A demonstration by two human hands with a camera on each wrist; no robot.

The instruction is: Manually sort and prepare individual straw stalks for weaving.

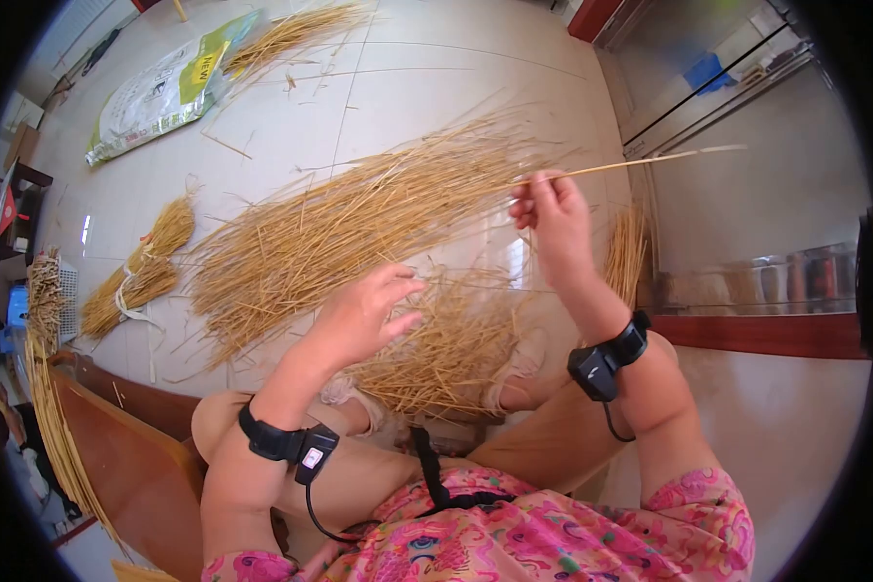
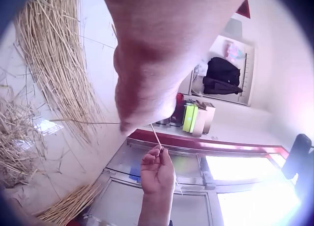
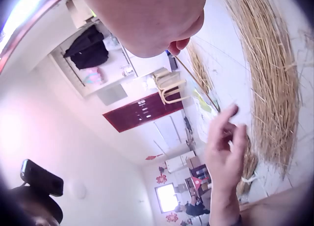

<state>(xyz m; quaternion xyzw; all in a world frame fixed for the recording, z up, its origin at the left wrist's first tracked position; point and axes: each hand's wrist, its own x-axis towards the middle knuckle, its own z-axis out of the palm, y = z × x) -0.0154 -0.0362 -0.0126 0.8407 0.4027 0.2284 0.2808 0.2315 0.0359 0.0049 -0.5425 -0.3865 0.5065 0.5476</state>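
My right hand [image 1: 560,218] is raised over the far right of the straw pile and pinches a single straw stalk [image 1: 640,163] between thumb and fingertips. The stalk's pale end points right, toward the glass-panelled door. In the right wrist view, the same stalk [image 3: 198,83] runs from the right fingers toward the left fingertips. My left hand [image 1: 364,308] hovers lower and to the left, its thumb apart from loosely bent fingers. Below both hands, a wide layer of long straw [image 1: 330,218] lies on the floor, with a tangled heap of shorter straw [image 1: 446,339] between the feet.
A tied straw bundle [image 1: 150,262] lies at left, beyond a wooden board [image 1: 126,466]. Farther back is a printed sack [image 1: 160,97] with straw at its mouth. More straw [image 1: 626,254] stands near the door [image 1: 747,184] on the right. A white basket [image 1: 68,296] sits at far left.
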